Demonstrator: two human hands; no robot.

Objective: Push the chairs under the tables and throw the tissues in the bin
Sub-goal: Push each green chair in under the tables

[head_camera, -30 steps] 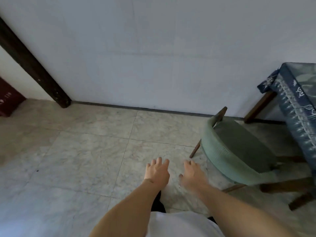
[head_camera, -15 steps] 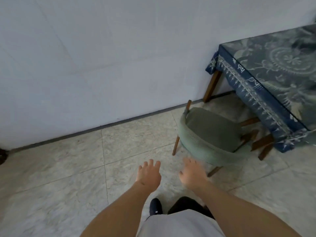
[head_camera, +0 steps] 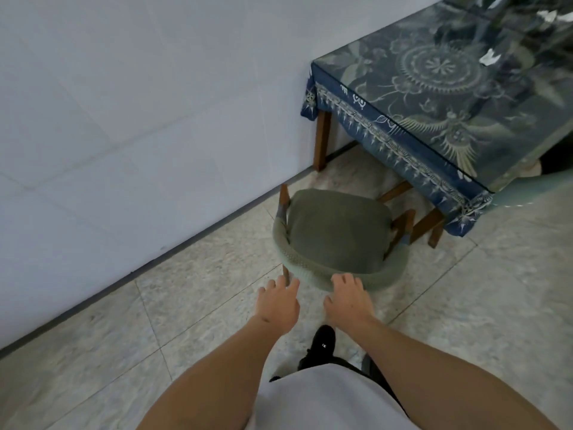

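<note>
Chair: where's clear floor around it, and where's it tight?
Open floor lies between the wall and the chair, and right of it. Tight: between chair front and table, among the wooden legs; both hands crowd the backrest.

Plain pale wall (head_camera: 130, 97) – dark skirting along its base; floor (head_camera: 198, 293) of grey-beige marbled tiles, soft even light.

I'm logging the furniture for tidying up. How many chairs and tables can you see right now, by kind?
Chairs: 2, a green chair near the hands and a second chair's edge at the right.
Tables: 1, the blue-clothed table.
Total: 3.
</note>
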